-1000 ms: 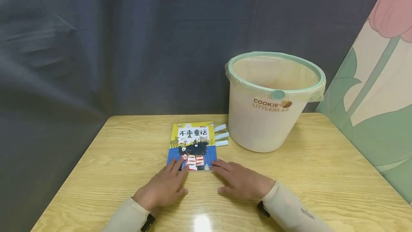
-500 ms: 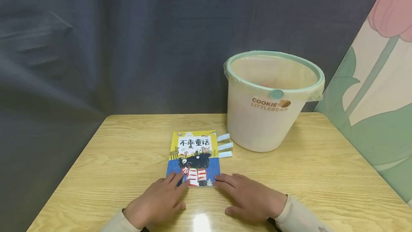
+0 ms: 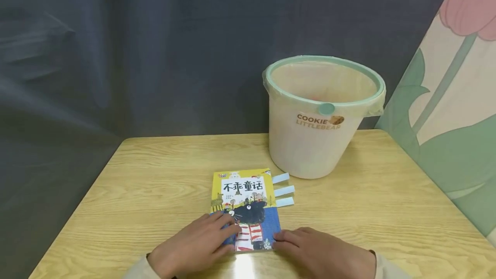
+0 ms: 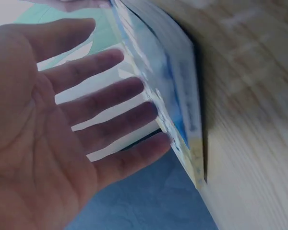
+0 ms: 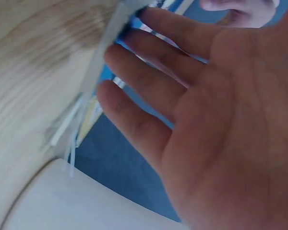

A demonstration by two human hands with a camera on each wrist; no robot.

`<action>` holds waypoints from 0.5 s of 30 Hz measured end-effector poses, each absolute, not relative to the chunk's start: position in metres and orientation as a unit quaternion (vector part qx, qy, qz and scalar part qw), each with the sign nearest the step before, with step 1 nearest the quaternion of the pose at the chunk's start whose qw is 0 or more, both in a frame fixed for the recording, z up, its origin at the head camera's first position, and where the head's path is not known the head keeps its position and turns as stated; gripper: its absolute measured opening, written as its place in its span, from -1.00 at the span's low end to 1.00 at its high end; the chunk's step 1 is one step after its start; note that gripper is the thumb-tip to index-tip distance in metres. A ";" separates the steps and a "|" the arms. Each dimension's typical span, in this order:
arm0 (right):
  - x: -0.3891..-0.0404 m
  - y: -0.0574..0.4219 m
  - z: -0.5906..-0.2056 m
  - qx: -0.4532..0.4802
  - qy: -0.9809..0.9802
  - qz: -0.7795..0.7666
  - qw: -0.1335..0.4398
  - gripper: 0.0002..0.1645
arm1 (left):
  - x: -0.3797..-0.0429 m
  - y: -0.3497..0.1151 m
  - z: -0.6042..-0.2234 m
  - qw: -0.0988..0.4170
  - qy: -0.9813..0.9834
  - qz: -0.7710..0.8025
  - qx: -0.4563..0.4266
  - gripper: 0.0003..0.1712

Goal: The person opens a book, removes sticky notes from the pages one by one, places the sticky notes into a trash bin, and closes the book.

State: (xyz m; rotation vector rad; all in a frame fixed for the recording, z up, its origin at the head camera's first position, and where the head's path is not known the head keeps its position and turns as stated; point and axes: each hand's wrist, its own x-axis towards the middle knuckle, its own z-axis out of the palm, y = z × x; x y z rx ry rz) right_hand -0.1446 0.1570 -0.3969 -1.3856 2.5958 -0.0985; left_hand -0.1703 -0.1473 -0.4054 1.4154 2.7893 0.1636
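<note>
A picture book with a yellow and blue cover and a black animal in a red-striped scarf lies flat on the table. Several pale blue paper tabs stick out from its right side. My left hand rests its extended fingers on the lower left of the cover. At the lower right corner, my right hand touches the book's edge with its fingertips. The left wrist view shows the spread fingers against the cover, and the right wrist view shows straight fingers at the page edge.
A white bin with a green rim and a clear liner stands behind and right of the book; something reddish shows faintly inside. A dark curtain hangs behind the wooden table, with a flower-patterned panel on the right.
The book has come toward me and slightly right, along with both hands. The left fingers now reach a little further over the cover. The view has shifted slightly.
</note>
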 end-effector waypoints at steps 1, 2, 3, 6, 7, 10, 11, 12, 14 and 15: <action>-0.146 0.155 -0.396 -0.470 0.876 -0.031 0.099 -0.12 | -0.174 -0.148 -0.405 0.008 0.892 0.053 0.449 -0.61; -0.149 0.154 -0.396 -0.472 0.875 -0.030 0.100 -0.13 | -0.177 -0.150 -0.405 0.016 0.895 0.053 0.443 -0.58; -0.151 0.152 -0.395 -0.477 0.873 -0.025 0.101 -0.16 | -0.180 -0.151 -0.405 0.024 0.898 0.052 0.437 -0.54; -0.161 0.145 -0.393 -0.494 0.864 -0.005 0.098 -0.25 | -0.189 -0.156 -0.405 0.046 0.905 0.058 0.419 -0.41; -0.164 0.144 -0.392 -0.495 0.863 -0.003 0.100 -0.28 | -0.191 -0.157 -0.405 0.054 0.905 0.060 0.417 -0.37; -0.171 0.140 -0.388 -0.489 0.863 -0.002 0.123 -0.36 | -0.197 -0.158 -0.406 0.075 0.904 0.066 0.415 -0.27; -0.171 0.141 -0.387 -0.491 0.862 -0.001 0.124 -0.39 | -0.197 -0.157 -0.406 0.082 0.903 0.064 0.416 -0.25; -0.171 0.141 -0.386 -0.496 0.859 0.003 0.127 -0.43 | -0.197 -0.155 -0.407 0.086 0.900 0.060 0.422 -0.25; -0.171 0.142 -0.384 -0.508 0.852 0.013 0.129 -0.48 | -0.198 -0.154 -0.409 0.099 0.894 0.057 0.433 -0.25; -0.171 0.142 -0.384 -0.513 0.849 0.016 0.128 -0.51 | -0.199 -0.153 -0.409 0.102 0.891 0.055 0.438 -0.26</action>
